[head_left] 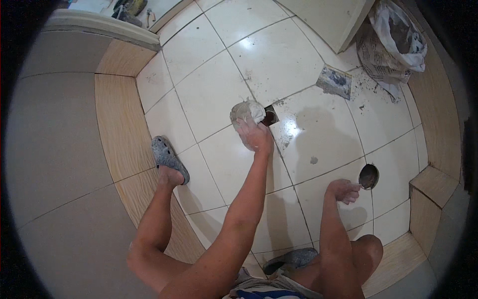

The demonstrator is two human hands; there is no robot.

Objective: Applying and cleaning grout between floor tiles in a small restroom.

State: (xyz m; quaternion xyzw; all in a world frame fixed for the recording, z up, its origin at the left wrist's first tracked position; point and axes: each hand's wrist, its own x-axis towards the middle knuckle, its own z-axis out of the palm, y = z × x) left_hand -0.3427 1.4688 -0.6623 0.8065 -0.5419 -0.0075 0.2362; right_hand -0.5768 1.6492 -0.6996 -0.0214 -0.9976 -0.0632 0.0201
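My left hand [255, 135] reaches forward and grips the near side of a round, grey-white thing smeared with paste [247, 110]. I cannot make out whether it is a bowl or a lump. It is beside a square opening [270, 116] in the white tiled floor, which has a dark round drain in it. Lower on the right, my right hand [344, 191] hangs with loosely curled fingers, holding nothing I can see. Its fingertips appear close to a round hole [369, 177] cut through a tile.
A loose tile piece [334, 82] with a mortar-smeared face lies near an open sack [398, 45] at the upper right. Beside them is a door [328, 20]. Wood-look skirting [122, 124] borders the floor. Pliers [149, 18] lie past the threshold. Grey crumbs dot the tiles.
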